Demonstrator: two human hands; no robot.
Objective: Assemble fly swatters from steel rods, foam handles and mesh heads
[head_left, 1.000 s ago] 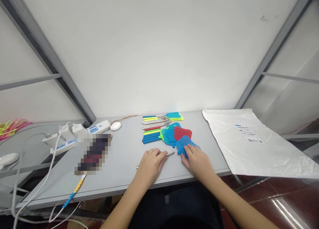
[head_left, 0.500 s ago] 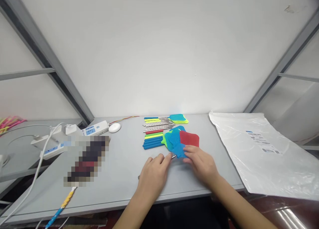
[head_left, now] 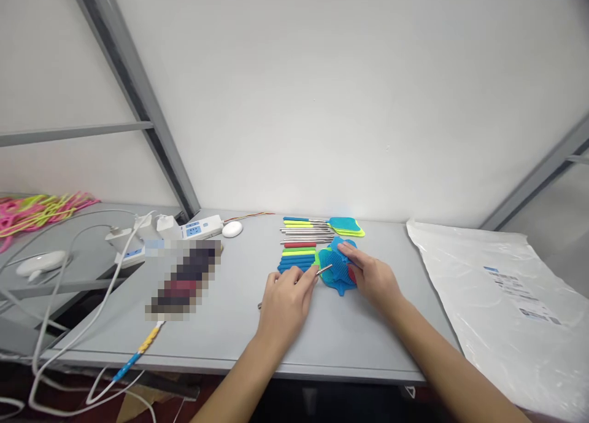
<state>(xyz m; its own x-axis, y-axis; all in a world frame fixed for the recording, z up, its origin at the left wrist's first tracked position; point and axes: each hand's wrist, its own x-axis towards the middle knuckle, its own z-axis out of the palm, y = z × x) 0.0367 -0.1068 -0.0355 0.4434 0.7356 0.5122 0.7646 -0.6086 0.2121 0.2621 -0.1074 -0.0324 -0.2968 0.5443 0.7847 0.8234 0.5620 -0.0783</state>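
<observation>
My left hand (head_left: 286,297) is closed around a thin metal rod (head_left: 324,269), whose tip points right over the pile of swatter heads. The rod's other end shows at the hand's left side. My right hand (head_left: 373,280) grips a blue fly swatter head (head_left: 339,246) by its edge, fingers on top and thumb partly hidden. Beneath it lie more blue heads (head_left: 341,287) and a red head (head_left: 352,274), mostly covered. Left of the pile, several blue grips (head_left: 297,260) lie side by side with a yellow, a green and a red grip (head_left: 300,245).
Behind lie bare metal rods (head_left: 306,231) and assembled fly swatters (head_left: 345,225). A white plastic package (head_left: 488,288) covers the table's right side. To the left are a blurred-out object (head_left: 188,282), a power strip (head_left: 202,228), a white round device (head_left: 232,229) and cables (head_left: 110,288).
My right hand has lifted and turned the blue head, moving it away from the rod tip and over the red head. My left hand still holds the rod. The view has shifted left.
</observation>
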